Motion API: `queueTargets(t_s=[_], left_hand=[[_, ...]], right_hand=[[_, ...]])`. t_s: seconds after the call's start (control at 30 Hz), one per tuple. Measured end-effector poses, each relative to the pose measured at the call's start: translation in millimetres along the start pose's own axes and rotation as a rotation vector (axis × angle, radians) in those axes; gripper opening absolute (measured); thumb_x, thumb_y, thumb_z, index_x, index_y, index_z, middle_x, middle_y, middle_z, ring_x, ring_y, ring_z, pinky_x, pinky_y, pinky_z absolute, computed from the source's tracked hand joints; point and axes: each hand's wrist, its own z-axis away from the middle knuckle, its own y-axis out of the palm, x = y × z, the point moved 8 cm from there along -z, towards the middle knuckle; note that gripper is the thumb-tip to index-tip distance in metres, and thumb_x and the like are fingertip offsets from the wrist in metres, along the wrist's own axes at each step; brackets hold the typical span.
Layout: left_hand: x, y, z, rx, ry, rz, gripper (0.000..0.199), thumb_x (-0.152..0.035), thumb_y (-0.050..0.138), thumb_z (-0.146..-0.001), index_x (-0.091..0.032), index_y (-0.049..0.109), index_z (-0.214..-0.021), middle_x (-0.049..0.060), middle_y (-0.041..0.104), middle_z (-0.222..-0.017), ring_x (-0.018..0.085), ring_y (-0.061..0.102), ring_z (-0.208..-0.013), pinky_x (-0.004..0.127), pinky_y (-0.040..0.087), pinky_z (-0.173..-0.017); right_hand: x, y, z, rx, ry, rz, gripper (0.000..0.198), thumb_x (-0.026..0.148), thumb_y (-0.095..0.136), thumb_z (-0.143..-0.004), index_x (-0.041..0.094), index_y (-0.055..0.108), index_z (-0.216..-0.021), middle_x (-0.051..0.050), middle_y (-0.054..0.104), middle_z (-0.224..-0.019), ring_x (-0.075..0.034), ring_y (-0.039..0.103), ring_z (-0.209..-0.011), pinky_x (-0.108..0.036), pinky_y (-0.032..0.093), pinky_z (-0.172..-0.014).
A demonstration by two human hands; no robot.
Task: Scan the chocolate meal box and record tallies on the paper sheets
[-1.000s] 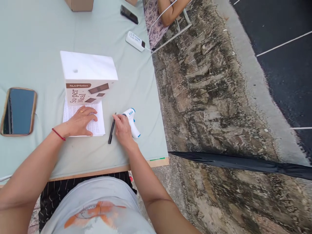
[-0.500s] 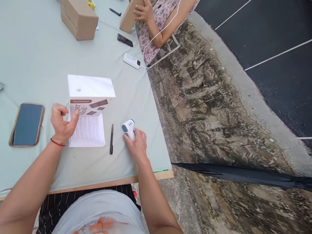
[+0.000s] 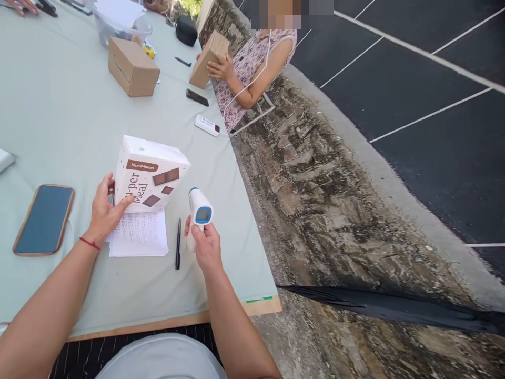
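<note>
Head view: your right hand [image 3: 205, 247] grips the thermometer [image 3: 198, 212], left hand [image 3: 103, 210] fingers curl round the box [image 3: 150, 175].

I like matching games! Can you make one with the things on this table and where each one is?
Things:
1. thermometer
2. white box
3. pen
4. phone

Places:
A. lying between the printed sheet and the right hand
B. lying flat at the table's left
C. raised in the right hand
D. gripped by the left hand

Pairs: 1-C, 2-D, 3-A, 4-B
</note>
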Motion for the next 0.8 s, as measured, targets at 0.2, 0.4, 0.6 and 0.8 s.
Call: queueTargets(t_s=[0.2,0.4,0.6,0.8], left_hand=[[-13.0,3.9,0.8,0.085,-0.015,-0.072,0.072,-0.072,0.050,-0.093,-0.015,0.056,-0.137,0.014,0.066,-0.115,0.031,0.061,-0.105,0.049,0.052,-0.093],[-12.7,3.8,-3.7,0.135,-0.008,-0.089,0.070,-0.075,0.050,-0.091,-0.017,0.061,-0.129,0.012,0.066,-0.108,0.031,0.059,-0.100,0.046,0.050,-0.087],[-12.1,5.5,-4.9,0.135,-0.015,-0.070,0.069,-0.074,0.051,-0.091,-0.018,0.061,-0.130,0.011,0.065,-0.108,0.030,0.059,-0.099,0.045,0.049,-0.089],[-11.4,5.5,-6.2,0.137,-0.021,-0.063,0.069,-0.075,0.053,-0.089,-0.018,0.061,-0.129,0.012,0.066,-0.110,0.031,0.059,-0.101,0.046,0.050,-0.089]], right_hand=[[34.8,71.4,-6.6,0.159,-0.012,-0.208,0.046,0.062,0.068,-0.083,0.019,0.063,-0.097,-0.003,0.059,-0.077,-0.017,0.053,-0.069,-0.029,0.047,-0.064],[25.2,91.2,-25.6,0.122,0.105,-0.265,0.050,0.064,0.073,-0.078,0.018,0.063,-0.095,-0.003,0.061,-0.081,-0.014,0.052,-0.067,-0.027,0.046,-0.061],[25.4,94.3,-31.3,0.123,0.082,-0.260,0.054,0.069,0.073,-0.077,0.019,0.059,-0.092,-0.003,0.059,-0.080,-0.014,0.050,-0.067,-0.026,0.046,-0.060],[25.5,94.9,-30.4,0.136,0.089,-0.290,0.054,0.069,0.073,-0.077,0.019,0.060,-0.092,-0.003,0.057,-0.079,-0.014,0.049,-0.067,-0.026,0.044,-0.058]])
